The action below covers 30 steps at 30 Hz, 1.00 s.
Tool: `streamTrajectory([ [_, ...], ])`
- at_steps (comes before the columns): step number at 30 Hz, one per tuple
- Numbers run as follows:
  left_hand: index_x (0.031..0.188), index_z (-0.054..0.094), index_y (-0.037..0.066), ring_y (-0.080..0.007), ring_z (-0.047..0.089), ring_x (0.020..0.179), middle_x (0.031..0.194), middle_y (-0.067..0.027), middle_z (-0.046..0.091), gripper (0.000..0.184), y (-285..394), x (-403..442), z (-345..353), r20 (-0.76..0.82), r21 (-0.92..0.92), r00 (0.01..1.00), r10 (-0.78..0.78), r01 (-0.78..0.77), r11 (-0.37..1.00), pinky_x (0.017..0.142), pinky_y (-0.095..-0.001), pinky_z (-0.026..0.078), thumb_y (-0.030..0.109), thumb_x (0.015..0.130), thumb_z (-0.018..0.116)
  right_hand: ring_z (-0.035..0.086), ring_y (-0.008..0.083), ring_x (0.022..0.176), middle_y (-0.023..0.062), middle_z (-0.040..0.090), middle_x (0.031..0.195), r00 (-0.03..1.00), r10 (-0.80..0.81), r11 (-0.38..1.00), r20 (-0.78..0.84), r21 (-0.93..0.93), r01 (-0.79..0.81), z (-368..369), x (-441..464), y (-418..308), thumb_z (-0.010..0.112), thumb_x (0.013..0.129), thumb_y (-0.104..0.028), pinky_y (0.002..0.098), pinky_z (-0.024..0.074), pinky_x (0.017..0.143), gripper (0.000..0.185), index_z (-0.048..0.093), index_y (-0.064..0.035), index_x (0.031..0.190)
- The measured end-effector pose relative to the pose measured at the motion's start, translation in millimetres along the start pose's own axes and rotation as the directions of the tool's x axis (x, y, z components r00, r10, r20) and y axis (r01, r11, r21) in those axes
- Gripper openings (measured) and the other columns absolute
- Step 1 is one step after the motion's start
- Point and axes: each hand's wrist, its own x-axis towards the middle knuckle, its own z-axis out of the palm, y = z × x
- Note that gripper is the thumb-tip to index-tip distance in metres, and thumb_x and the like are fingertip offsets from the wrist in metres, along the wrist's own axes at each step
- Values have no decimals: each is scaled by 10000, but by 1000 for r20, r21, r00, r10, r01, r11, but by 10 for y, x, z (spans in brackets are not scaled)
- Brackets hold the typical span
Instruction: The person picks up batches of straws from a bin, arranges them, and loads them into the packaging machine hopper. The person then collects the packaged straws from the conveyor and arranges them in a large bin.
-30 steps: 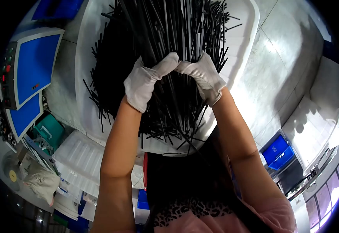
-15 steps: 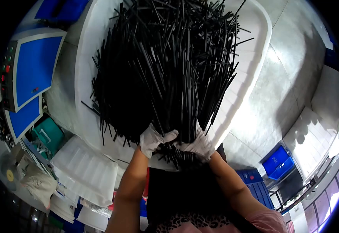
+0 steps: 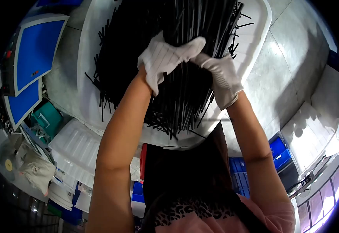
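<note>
A heap of thin black rods (image 3: 177, 105) lies in a large white tub (image 3: 251, 50). My left hand (image 3: 165, 57), in a white glove, is wrapped round the near side of a thick bundle of these rods, its thumb stretched across them. From the other side my right hand (image 3: 222, 75), gloved too, closes on the same bundle, and its thumb meets the left one. The bundle stands lengthwise, its lower ends hanging below my hands near the tub's front rim. Both sets of fingertips are hidden behind the rods.
At the left stand blue-fronted machine panels (image 3: 37, 54) with a green bin (image 3: 47, 121) below. A translucent plastic tray (image 3: 74, 149) sits beside the tub. Blue crates (image 3: 239, 174) are at the lower right, near white sacks (image 3: 309, 132).
Both hands have moved up and away from my body, from the tub's front rim to higher over the heap. They now grip a bundle of rods further along its length.
</note>
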Motion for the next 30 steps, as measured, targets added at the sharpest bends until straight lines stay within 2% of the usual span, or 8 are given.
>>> streamTrajectory([
  [7,1168,454,64,-216,623,881,1000,-66,620,420,286,-358,59,-158,-592,941,-298,151,792,829,-335,506,162,799,628,610,119,857,64,625,944,935,-42,999,-351,-26,35,388,-166,-247,658,744,-53,236,515,723,341,514,-31,1052],
  [11,1039,466,-63,-160,601,573,701,-87,613,462,616,-621,-61,4,-826,808,-590,335,453,565,-250,536,173,721,704,586,160,792,46,605,835,928,-229,950,-294,-276,147,398,-313,648,662,681,-53,284,474,767,312,545,-16,968],
  [15,1212,420,-17,-245,522,1075,1171,-143,513,651,529,-1329,467,120,-526,841,-527,504,685,931,-360,447,285,717,714,550,215,946,106,582,983,940,-259,946,-221,-252,202,473,-690,1424,676,680,-125,328,408,930,458,519,6,1089],
  [16,1278,369,6,-256,499,1114,1226,-128,476,669,660,-1400,453,193,-765,803,-564,483,426,966,-357,423,328,773,668,544,209,958,104,578,1000,957,-172,985,-235,-65,162,495,-733,1613,684,680,-141,329,407,935,479,513,6,1103],
  [19,1294,360,18,-226,534,1070,1219,-107,482,599,390,-1697,804,5,6,998,-62,62,998,942,-322,449,311,833,604,521,184,997,101,562,1053,956,-90,996,-280,1,94,492,-813,2003,653,739,-178,329,410,948,476,488,5,1147],
  [21,1288,375,16,-210,515,1091,1225,-106,486,525,389,-1598,701,262,-399,930,-259,349,848,940,-305,438,268,864,553,523,171,997,83,558,1076,971,62,959,-232,285,6,437,-849,2043,612,788,-203,314,437,920,443,481,-6,1163],
  [24,1278,397,13,-186,488,1122,1235,-106,491,422,281,-1406,541,682,-642,692,-236,721,261,936,-278,421,203,909,477,546,148,967,30,557,1107,943,287,276,167,929,-248,354,-786,1984,527,877,-258,268,514,829,379,480,-37,1181],
  [30,1148,527,25,-146,579,949,1062,-67,597,456,137,-1528,587,697,-709,616,-366,669,-224,860,-265,471,269,790,668,529,129,1022,38,530,1155,959,267,494,93,841,-219,373,-749,2391,570,852,-214,260,511,859,487,380,-38,1265],
])
